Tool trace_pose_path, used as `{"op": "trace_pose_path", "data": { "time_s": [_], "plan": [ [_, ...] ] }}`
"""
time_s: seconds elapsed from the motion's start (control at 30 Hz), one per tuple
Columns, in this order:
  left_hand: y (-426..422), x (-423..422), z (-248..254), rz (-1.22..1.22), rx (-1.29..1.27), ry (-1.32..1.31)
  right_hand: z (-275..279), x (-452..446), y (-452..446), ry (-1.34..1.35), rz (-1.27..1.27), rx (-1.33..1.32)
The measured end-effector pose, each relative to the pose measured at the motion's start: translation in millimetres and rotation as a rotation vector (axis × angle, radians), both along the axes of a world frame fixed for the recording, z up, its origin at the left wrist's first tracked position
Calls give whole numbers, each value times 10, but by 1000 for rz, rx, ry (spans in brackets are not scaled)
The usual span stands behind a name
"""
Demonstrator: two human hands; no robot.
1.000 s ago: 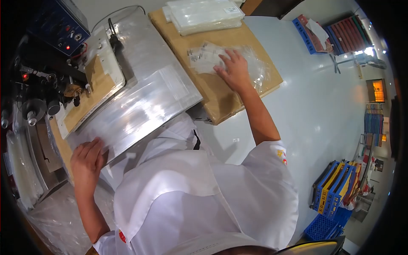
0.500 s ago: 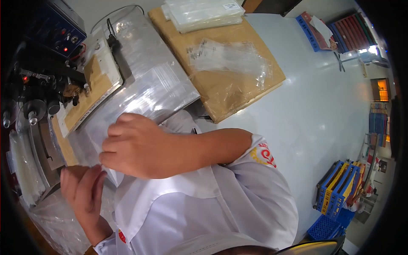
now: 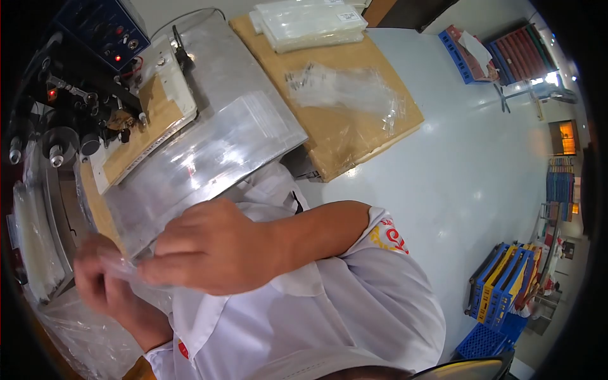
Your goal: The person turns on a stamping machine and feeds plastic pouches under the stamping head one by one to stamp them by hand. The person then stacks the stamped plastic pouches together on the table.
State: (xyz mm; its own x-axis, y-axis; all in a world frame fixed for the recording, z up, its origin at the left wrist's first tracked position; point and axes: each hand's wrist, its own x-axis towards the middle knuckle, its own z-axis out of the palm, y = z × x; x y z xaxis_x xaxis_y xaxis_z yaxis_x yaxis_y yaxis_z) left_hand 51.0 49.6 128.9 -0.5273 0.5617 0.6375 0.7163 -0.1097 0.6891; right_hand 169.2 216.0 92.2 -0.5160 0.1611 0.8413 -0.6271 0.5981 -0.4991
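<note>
Low at the left, in front of my white coat, my two hands are close together. My left hand [image 3: 107, 278], blurred by motion, has its fingers curled around a thin piece of clear plastic [image 3: 124, 268], likely a small bag. From the right, my right hand [image 3: 209, 247] reaches across with bent fingers pinching the same plastic. Its back hides most of the grip. Just beyond my hands, flat clear plastic bags [image 3: 244, 130] lie on the metal tabletop [image 3: 212, 63], beside a machine [image 3: 152, 123] with a wooden-coloured plate.
A cardboard box [image 3: 342, 149] carries loose clear bags [image 3: 345, 88] and a stack of packed bags [image 3: 310, 25]. A blue control box [image 3: 104, 31] with red lights stands at the upper left. Plastic sheeting [image 3: 88, 329] hangs lower left. Crates [image 3: 503, 278] stand at the far right.
Both hands have moved slightly down, the left one also to the left. Clear plastic now shows between them. The view has shifted slightly.
</note>
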Motion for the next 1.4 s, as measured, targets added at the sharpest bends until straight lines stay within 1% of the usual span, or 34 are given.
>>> {"op": "trace_pose_path", "data": {
  "time_s": [0.07,0.1,0.17,0.2,0.27,0.33,0.4,0.47,0.53,0.6,0.63,0.7,0.73,0.8,0.83,0.9,0.93,0.97,1.0,1.07,1.1,1.17,1.2,1.27,1.3,1.37,1.4],
  "plan": [
    [-72,-186,-46,173,-89,-56,19,14,-15,15,-7,15],
    [-137,-187,-84,234,-58,6,28,11,17,-42,-28,-38],
    [-310,-34,-28,-17,5,-45,53,-46,110,-156,-44,-131],
    [-334,93,34,-132,37,-70,49,-62,86,-186,-42,-105],
    [-216,169,90,-181,-124,-19,30,-91,16,-238,-33,-56],
    [-231,37,-105,-26,-249,-141,107,-32,54,-253,1,-75],
    [-236,-307,-234,41,-192,-449,102,-28,177,-279,62,-124],
    [-210,-314,-237,-16,-347,-247,-27,-75,197,-367,150,-366],
    [-213,-418,-228,-150,-225,-379,-32,-120,262,-506,208,-638],
    [-195,-500,-178,-234,-7,-680,7,-160,286,-587,174,-588],
    [-150,-474,-128,-251,-3,-714,22,-178,272,-619,133,-569],
    [-33,-421,-22,-323,-10,-791,-18,-220,226,-635,155,-518],
    [-44,-407,0,-286,-102,-763,-13,-230,207,-638,147,-499],
    [-36,-360,14,-277,-303,-693,130,-211,172,-706,125,-330],
    [-39,-362,28,-234,-307,-676,178,-188,173,-750,76,-260],
    [-85,-318,60,-122,-311,-510,-6,-244,99,-556,94,-266],
    [-109,-307,38,-78,-305,-504,-23,-256,92,-514,114,-226],
    [-157,-347,-43,-109,-279,-451,-24,-248,123,-473,148,-180],
    [-171,-410,-117,-116,-248,-401,-5,-203,158,-483,108,-156],
    [-186,-477,-182,-247,-167,-446,76,-144,142,-502,114,-103],
    [-218,-466,-171,-283,-123,-468,127,-103,157,-552,93,-42],
    [-195,-493,-223,-238,-149,-454,177,-112,203,-655,103,88],
    [-195,-506,-244,-191,-154,-445,178,-103,203,-577,4,95],
    [-152,-401,-199,-160,-150,-661,180,-90,219,-410,-142,106],
    [-140,-377,-171,-168,-128,-767,245,-21,215,-344,-194,214],
    [-106,-434,-333,-180,46,-776,243,60,150,-242,-257,432],
    [-97,-454,-369,-218,71,-865,150,78,108,-207,-279,539]
  ]
}}
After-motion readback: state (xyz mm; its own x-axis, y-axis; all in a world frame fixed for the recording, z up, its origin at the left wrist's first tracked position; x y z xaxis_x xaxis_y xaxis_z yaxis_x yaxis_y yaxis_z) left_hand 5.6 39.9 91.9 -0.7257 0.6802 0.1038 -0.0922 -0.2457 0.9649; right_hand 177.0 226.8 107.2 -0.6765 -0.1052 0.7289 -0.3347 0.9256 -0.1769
